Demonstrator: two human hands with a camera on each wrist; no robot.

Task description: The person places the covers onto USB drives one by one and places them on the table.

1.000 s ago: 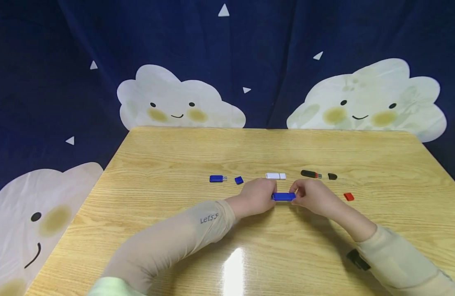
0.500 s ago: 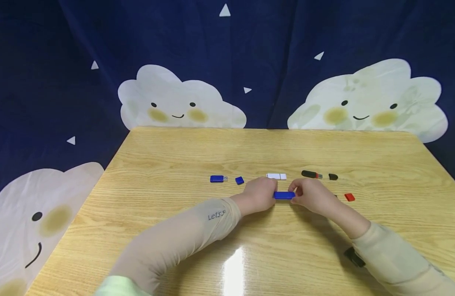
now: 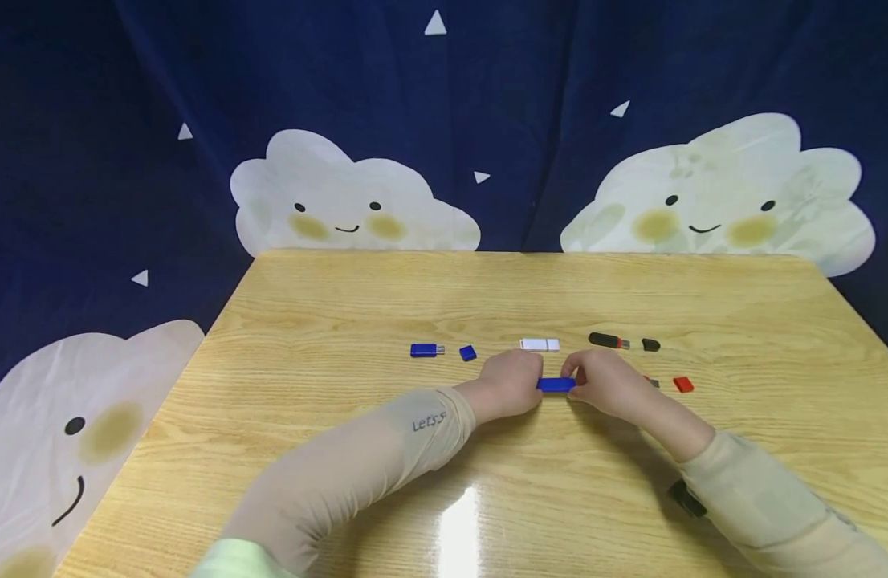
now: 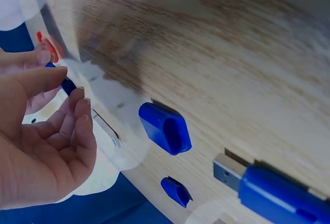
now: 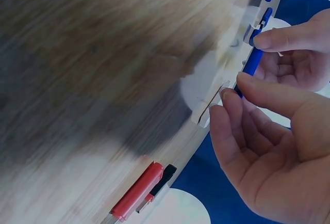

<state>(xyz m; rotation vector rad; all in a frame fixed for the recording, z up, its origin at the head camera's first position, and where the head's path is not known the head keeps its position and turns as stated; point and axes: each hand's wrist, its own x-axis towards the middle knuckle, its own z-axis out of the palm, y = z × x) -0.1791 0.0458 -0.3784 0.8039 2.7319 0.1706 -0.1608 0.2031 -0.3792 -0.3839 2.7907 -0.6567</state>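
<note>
Left sleeve (image 3: 350, 453): beige, marked with dark letters near the wrist.
Blue stick (image 3: 423, 350): flat on the wooden tabletop (image 3: 487, 293), its metal plug bare and pointing right.
Blue cap (image 3: 467, 353): just right of that plug, not touching it.
Left hand (image 3: 512, 384): thumb and forefinger pinch the left end of the blue bar (image 3: 556, 385).
White stick (image 3: 539, 344): lies just beyond the bar, a seam crossing it near its right end.
Blue bar: stretches crosswise between the two hands (whether it touches the tabletop, I cannot tell).
Black stick (image 3: 604, 339): beyond the right hand (image 3: 612, 387), a red band beside its bare plug, which points right.
Right hand: pinches the bar's right end between thumb and forefinger.
Black cap (image 3: 650, 345): just right of the black stick's plug, apart from it.
Red stick (image 5: 138, 190): mostly hidden by the right hand in the head view; the right wrist view shows its red body and some metal plug.
Red cap (image 3: 683, 384): near the red stick's plug, to its right.
Right sleeve (image 3: 769, 498): beige too.
</note>
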